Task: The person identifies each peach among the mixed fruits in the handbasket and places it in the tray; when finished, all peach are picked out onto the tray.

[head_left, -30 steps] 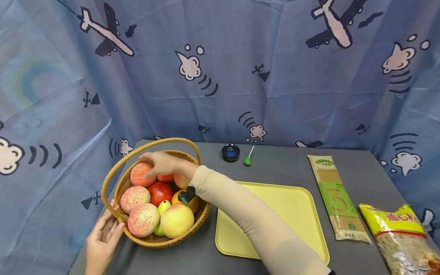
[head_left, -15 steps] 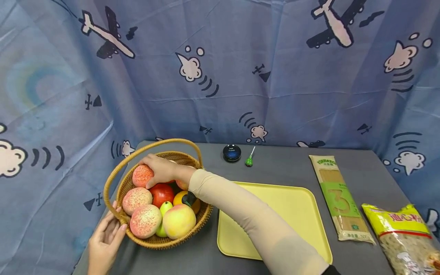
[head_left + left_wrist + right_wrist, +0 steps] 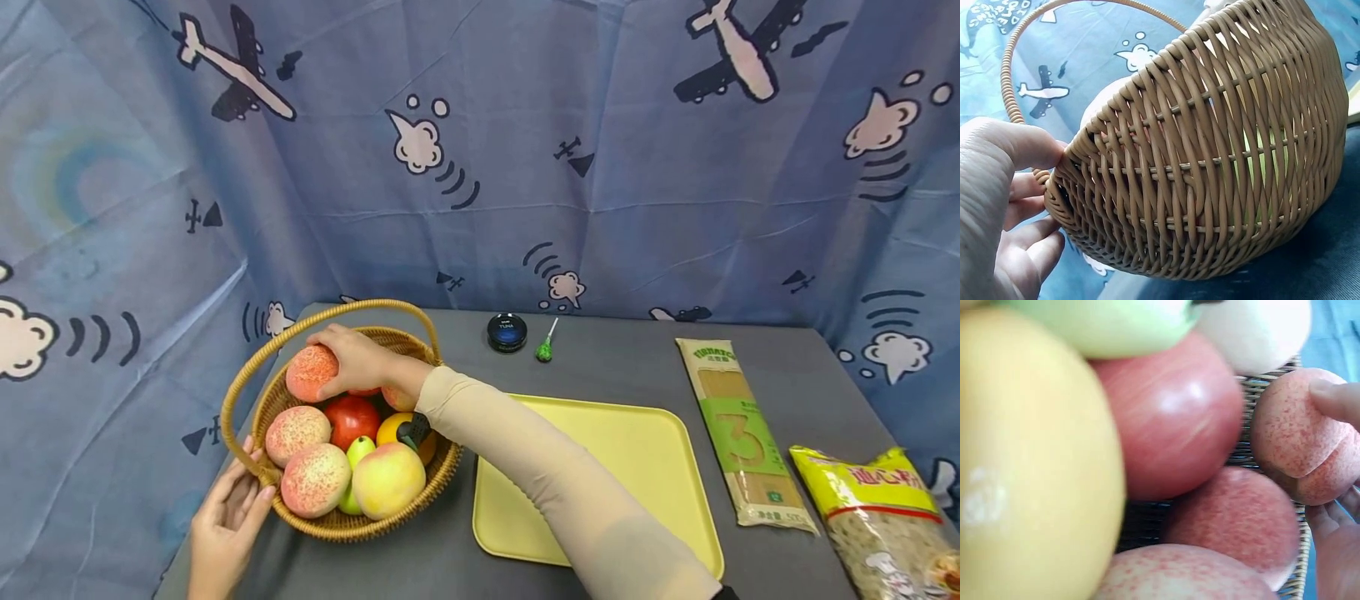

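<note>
Gripping a peach in my right hand, at the far left of the basket, I pinch its left rim with my left hand. Some right fingers are hidden behind the peach; my wrist partly covers other fruit, and my sleeve crosses the tray. The tin reads "TUNA", the noodle pack shows a big "3"; the bag, marked "通心粉", is cut off at right. A narrow strip of tabletop parts basket and tray; the handle arches on my right hand's far side.

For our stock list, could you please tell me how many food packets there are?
2: the green-labelled packet right of the yellow tray, and the yellow-topped bag farther right.
</note>
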A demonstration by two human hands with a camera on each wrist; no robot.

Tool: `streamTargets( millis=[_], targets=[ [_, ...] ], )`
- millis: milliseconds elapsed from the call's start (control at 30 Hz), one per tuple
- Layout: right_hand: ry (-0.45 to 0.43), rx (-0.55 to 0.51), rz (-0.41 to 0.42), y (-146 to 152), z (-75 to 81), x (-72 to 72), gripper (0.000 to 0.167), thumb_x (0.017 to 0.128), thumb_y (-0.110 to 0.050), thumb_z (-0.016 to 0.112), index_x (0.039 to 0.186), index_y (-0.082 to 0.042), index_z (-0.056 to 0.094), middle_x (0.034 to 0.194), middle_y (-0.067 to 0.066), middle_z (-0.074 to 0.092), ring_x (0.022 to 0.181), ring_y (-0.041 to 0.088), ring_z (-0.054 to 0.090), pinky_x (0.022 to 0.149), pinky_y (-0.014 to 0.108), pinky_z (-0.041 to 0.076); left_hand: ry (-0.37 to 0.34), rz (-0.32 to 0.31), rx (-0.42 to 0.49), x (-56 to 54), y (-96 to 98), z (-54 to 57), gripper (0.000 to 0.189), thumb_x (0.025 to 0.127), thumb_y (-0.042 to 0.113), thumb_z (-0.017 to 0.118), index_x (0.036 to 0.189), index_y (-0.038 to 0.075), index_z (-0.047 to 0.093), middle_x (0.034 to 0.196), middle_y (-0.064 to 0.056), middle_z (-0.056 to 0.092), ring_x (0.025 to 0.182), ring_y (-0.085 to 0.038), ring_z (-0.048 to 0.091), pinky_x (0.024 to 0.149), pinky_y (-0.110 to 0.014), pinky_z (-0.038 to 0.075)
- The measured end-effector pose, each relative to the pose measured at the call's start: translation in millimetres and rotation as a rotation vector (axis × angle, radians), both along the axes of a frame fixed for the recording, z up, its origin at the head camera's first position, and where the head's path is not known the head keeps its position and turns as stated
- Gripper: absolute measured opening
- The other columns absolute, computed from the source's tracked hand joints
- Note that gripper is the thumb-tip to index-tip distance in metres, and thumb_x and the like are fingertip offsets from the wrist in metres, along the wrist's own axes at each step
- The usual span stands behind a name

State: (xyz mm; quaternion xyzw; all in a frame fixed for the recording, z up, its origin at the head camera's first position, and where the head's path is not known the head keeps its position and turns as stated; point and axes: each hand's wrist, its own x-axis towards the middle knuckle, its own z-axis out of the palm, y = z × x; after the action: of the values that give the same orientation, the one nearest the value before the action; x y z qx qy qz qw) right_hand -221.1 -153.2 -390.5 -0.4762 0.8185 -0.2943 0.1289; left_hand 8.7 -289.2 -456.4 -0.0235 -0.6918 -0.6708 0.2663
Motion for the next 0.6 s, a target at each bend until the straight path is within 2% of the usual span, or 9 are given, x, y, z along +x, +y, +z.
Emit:
streamTargets(
  millis=[133,267,467,600],
  targets=[
    [-0.019,-0.025,-0.01,6,8.7,1.6,0.071,0.075,-0.035,0.08,0.135,-0.013,0.05,0.126,0.004,0.05,0.108,0.011,0.052,0.087,0.011,0.042,-0.008,0.002,0.03,0.3,0.7,2.5,0.046,0.083,-0.027,0.049,0.128,-0.024,0.04,0.141,-0.011,0.048,0.131,-0.008,0.045,0.101,-0.014,0.041],
    [-0.047,-0.027,0.003,11,24.1,8.2,0.074,0.076,-0.036,0.08,0.139,-0.015,0.047,0.136,0.004,0.048,0.114,0.011,0.05,0.088,0.01,0.042,-0.028,0.02,0.04,1.2,0.0,5.2,0.046,0.083,-0.026,0.049,0.128,-0.023,0.041,0.142,-0.01,0.047,0.129,-0.007,0.047,0.1,-0.013,0.042],
    [-0.113,-0.067,0.085,31,47.3,20.8,0.074,0.077,-0.036,0.079,0.139,-0.015,0.044,0.135,0.002,0.049,0.114,0.007,0.05,0.089,0.01,0.044,-0.062,0.042,0.052,1.9,-0.3,4.0,0.047,0.082,-0.027,0.051,0.128,-0.023,0.042,0.14,-0.009,0.049,0.127,-0.006,0.049,0.099,-0.013,0.042],
    [-0.09,-0.126,0.139,55,52.2,29.6,0.073,0.076,-0.035,0.08,0.137,-0.012,0.047,0.131,0.001,0.053,0.113,0.005,0.05,0.093,0.011,0.044,-0.066,0.041,0.035,1.3,-0.1,3.0,0.047,0.082,-0.026,0.051,0.128,-0.022,0.042,0.138,-0.007,0.051,0.129,-0.006,0.048,0.099,-0.013,0.042]
  ],
)
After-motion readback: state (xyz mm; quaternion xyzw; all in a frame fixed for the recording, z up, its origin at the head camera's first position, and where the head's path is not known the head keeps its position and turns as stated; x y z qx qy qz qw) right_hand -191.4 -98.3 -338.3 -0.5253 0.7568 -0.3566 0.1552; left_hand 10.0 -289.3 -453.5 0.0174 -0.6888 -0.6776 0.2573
